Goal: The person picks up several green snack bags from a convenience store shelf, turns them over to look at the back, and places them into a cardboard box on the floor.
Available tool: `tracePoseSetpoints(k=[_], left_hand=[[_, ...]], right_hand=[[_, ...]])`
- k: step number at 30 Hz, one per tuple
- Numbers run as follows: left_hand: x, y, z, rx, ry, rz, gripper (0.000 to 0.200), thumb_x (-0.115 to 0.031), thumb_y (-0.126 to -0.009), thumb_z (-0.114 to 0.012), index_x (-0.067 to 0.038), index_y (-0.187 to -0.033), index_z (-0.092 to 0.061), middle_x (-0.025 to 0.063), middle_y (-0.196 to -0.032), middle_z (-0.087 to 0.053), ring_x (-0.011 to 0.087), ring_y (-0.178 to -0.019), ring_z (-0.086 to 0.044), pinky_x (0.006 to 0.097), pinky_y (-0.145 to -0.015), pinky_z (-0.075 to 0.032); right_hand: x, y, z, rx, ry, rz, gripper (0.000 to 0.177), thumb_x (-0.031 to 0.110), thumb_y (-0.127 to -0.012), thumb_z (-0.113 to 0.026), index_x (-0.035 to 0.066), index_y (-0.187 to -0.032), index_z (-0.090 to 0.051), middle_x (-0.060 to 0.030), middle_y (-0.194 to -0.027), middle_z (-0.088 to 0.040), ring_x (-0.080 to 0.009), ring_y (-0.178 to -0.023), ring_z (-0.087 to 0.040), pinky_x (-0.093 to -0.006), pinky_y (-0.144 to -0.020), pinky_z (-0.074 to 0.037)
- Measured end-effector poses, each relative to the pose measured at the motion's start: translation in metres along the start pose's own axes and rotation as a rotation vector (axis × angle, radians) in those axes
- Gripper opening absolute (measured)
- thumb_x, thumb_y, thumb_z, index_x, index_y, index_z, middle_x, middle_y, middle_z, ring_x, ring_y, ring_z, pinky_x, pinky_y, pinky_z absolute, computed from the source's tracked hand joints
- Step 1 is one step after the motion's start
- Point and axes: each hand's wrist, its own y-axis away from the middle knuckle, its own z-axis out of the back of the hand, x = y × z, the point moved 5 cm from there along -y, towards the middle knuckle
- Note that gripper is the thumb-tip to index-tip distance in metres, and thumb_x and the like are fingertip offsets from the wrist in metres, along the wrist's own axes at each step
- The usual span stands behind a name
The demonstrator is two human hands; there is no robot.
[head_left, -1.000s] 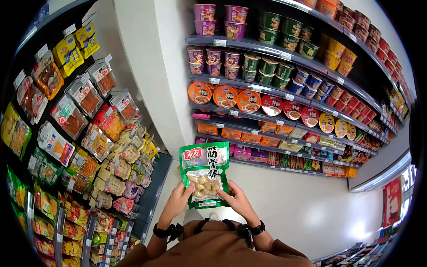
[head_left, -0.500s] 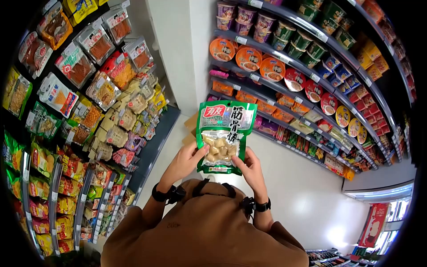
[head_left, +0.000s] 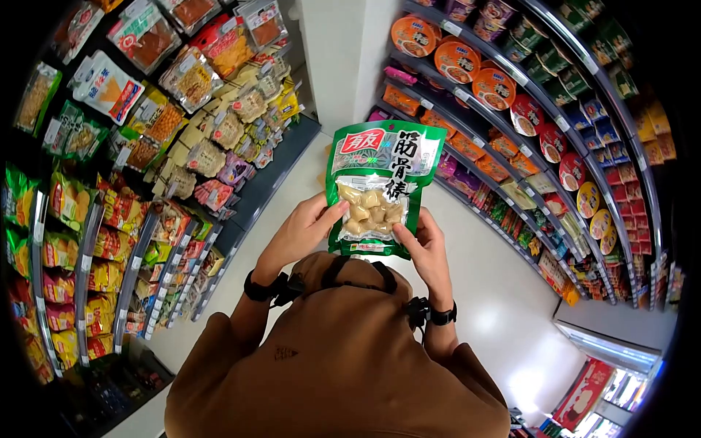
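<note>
A green and silver snack bag (head_left: pixel 381 164) with a clear window is held up in front of my chest, its printed front facing me. Pale chunky pieces show through the window. My left hand (head_left: pixel 310 223) grips its lower left edge, thumb on the front. On the lower right edge, my right hand (head_left: pixel 426 248) pinches the bag the same way. The fingers behind the bag are hidden. Both wrists wear black bands, and brown sleeves cover the forearms.
To the left, hanging snack packs (head_left: pixel 193 80) and shelves of chip bags (head_left: pixel 62 248) line the aisle. On the right, curved shelves hold instant noodle bowls (head_left: pixel 494 88) and cups. A white pillar (head_left: pixel 332 66) stands ahead. Pale floor (head_left: pixel 482 292) runs between the shelves.
The bag and both hands have come up slightly and look larger. The bag tilts a little more to the right. The shelves have shifted in view as my head moved.
</note>
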Motion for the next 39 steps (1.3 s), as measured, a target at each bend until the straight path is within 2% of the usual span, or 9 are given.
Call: tracePoseSetpoints(k=[4,7,11,17,26,30,32,35,39], left_hand=[[0.008,0.008,0.007,-0.037,0.02,0.029,0.035,-0.029,-0.104,-0.049,0.002,-0.114,-0.061,0.0009,-0.084,-0.061,0.0068,-0.075,-0.051,0.0262,-0.067,-0.044],[0.005,0.016,0.009,-0.084,0.099,0.032,0.037,-0.029,-0.105,-0.047,0.003,-0.118,-0.06,0.0049,-0.106,-0.065,0.0096,-0.096,-0.058,0.0269,-0.087,-0.046],[0.014,0.019,0.007,-0.113,0.172,-0.007,0.035,-0.027,-0.104,-0.049,0.003,-0.12,-0.058,0.004,-0.107,-0.064,0.0093,-0.095,-0.058,0.0269,-0.086,-0.047],[0.014,0.015,-0.004,-0.042,0.383,-0.005,0.041,-0.019,-0.097,-0.063,0.003,-0.129,-0.051,0.0082,-0.118,-0.063,0.0121,-0.105,-0.06,0.0292,-0.091,-0.05],[0.004,0.004,-0.016,0.019,0.328,-0.067,0.043,-0.017,-0.095,-0.066,0.004,-0.129,-0.049,0.0082,-0.118,-0.063,0.0117,-0.105,-0.059,0.0293,-0.091,-0.05],[0.007,-0.005,-0.019,-0.013,0.166,-0.057,0.041,-0.019,-0.094,-0.067,0.004,-0.125,-0.052,0.0075,-0.109,-0.066,0.0092,-0.094,-0.062,0.0264,-0.08,-0.051],[-0.008,-0.005,-0.022,-0.06,0.123,-0.131,0.039,-0.021,-0.093,-0.069,0.004,-0.12,-0.056,0.0059,-0.099,-0.069,0.0062,-0.081,-0.06,0.024,-0.068,-0.05],[-0.007,-0.01,-0.021,-0.076,-0.056,-0.12,0.038,-0.024,-0.089,-0.072,0.001,-0.116,-0.061,0.0027,-0.085,-0.068,0.0031,-0.061,-0.05,0.0228,-0.053,-0.041],[-0.01,-0.01,-0.021,-0.085,-0.12,-0.112,0.038,-0.028,-0.088,-0.073,0.001,-0.112,-0.063,0.0029,-0.081,-0.067,0.0043,-0.057,-0.044,0.0236,-0.051,-0.037]], right_hand=[[0.004,-0.002,-0.013,0.058,0.061,0.012,0.023,0.013,-0.093,-0.066,-0.001,-0.111,-0.059,-0.0044,-0.097,-0.069,-0.0101,-0.09,-0.063,-0.0269,-0.082,-0.048],[0.005,-0.003,-0.021,0.1,0.114,0.012,0.024,0.012,-0.093,-0.066,-0.001,-0.111,-0.059,-0.0056,-0.098,-0.07,-0.0106,-0.092,-0.064,-0.0273,-0.084,-0.047],[0.001,-0.002,-0.022,0.125,0.11,-0.007,0.024,0.012,-0.093,-0.066,-0.001,-0.112,-0.058,-0.006,-0.097,-0.07,-0.0103,-0.093,-0.064,-0.027,-0.085,-0.047],[0.002,0.003,-0.016,0.113,0.094,-0.041,0.024,0.013,-0.094,-0.066,-0.001,-0.112,-0.059,-0.0053,-0.096,-0.07,-0.01,-0.092,-0.064,-0.0271,-0.085,-0.047],[-0.003,0.01,-0.004,0.038,0.067,-0.042,0.025,0.013,-0.093,-0.067,-0.002,-0.112,-0.059,-0.0056,-0.092,-0.071,-0.0091,-0.085,-0.063,-0.0268,-0.082,-0.047],[0.003,0.012,0.003,-0.008,0.134,-0.015,0.025,0.013,-0.093,-0.067,-0.001,-0.113,-0.06,-0.0061,-0.09,-0.071,-0.0096,-0.083,-0.063,-0.0268,-0.08,-0.047],[0.003,0.013,0.007,-0.041,0.158,0.013,0.025,0.013,-0.093,-0.067,-0.001,-0.113,-0.06,-0.0066,-0.09,-0.072,-0.0098,-0.082,-0.063,-0.0268,-0.078,-0.048],[0.003,0.017,0.013,-0.055,0.15,0.044,0.026,0.013,-0.093,-0.067,-0.001,-0.114,-0.06,-0.0074,-0.09,-0.072,-0.0099,-0.082,-0.064,-0.0265,-0.077,-0.048],[0.003,0.015,0.012,-0.046,0.159,-0.003,0.026,0.012,-0.093,-0.068,-0.001,-0.113,-0.06,-0.0075,-0.09,-0.072,-0.0098,-0.081,-0.064,-0.0259,-0.076,-0.048]])
